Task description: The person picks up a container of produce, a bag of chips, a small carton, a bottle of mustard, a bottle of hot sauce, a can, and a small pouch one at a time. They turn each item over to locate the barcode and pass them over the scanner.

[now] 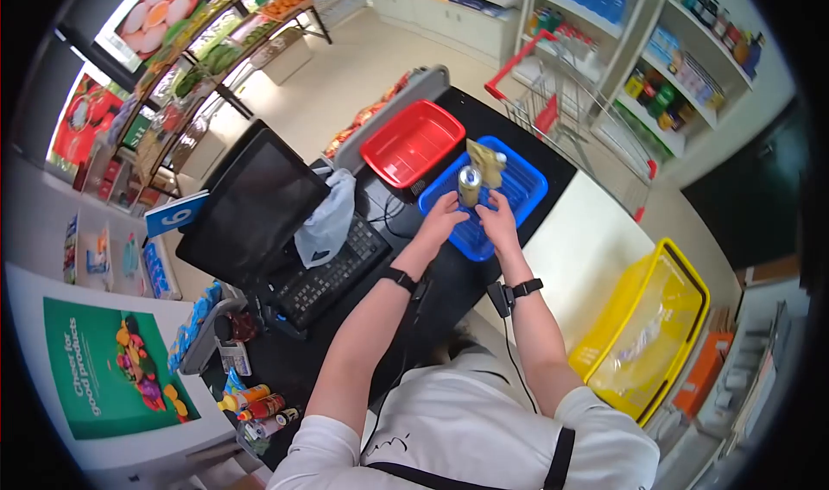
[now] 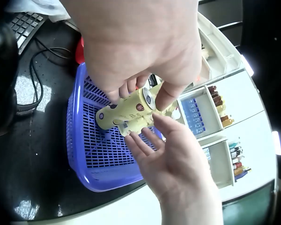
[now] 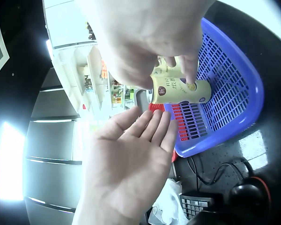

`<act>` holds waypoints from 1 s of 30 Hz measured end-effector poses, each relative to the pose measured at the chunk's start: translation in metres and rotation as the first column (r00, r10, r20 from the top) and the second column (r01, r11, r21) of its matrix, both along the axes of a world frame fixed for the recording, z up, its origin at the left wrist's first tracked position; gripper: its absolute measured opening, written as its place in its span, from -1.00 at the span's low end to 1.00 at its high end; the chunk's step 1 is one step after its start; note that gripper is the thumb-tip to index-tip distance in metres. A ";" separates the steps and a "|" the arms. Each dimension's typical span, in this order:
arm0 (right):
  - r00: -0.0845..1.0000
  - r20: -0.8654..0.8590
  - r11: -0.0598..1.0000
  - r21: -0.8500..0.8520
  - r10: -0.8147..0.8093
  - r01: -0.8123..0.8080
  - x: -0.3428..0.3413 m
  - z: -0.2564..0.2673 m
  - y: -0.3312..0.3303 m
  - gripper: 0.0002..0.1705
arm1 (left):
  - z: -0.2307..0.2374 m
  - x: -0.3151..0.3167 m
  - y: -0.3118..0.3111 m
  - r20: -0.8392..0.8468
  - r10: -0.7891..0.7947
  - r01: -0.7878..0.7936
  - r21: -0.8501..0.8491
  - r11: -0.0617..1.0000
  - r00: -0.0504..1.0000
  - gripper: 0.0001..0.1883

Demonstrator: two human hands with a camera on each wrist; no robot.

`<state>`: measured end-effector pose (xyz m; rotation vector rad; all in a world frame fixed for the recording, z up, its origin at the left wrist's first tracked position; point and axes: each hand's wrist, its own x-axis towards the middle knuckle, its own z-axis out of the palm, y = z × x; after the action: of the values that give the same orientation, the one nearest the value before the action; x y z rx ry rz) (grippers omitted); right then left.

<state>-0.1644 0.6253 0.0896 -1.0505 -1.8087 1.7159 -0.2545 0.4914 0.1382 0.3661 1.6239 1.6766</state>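
Note:
A pale yellow can with a silver top stands in a blue plastic basket on the counter. Behind it, in the same basket, is a yellowish package with a white cap. My left hand is at the can's left, and my right hand is at its right. Seen from the left wrist, the right hand turns its palm up, fingers extended beside the can. The right wrist view shows the left hand with straight fingers, a gap between them and the can.
A red basket stands beyond the blue one. Left of it are a monitor, a keyboard and a white plastic bag. A yellow shopping basket is on the right, and a shopping cart stands past the counter.

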 end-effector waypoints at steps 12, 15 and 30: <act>0.985 0.098 0.833 0.527 0.139 -0.170 -0.035 0.019 0.020 -0.25 | -0.014 -0.022 0.050 0.038 0.057 -0.054 -0.094 0.994 0.998 -0.15; 0.986 0.135 0.860 0.486 0.101 -0.155 -0.033 0.025 0.014 -0.29 | -0.002 -0.009 0.045 0.060 0.029 -0.024 -0.086 0.996 0.998 -0.17; 0.998 -0.016 0.898 0.438 0.068 -0.054 0.015 0.131 -0.042 -0.38 | 0.033 0.024 -0.093 -0.049 0.282 -0.279 0.049 0.959 0.958 -0.46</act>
<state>-0.1492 0.5835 0.2207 -0.7767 -2.0924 1.2546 -0.2305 0.3987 0.1716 0.2105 1.7492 1.9279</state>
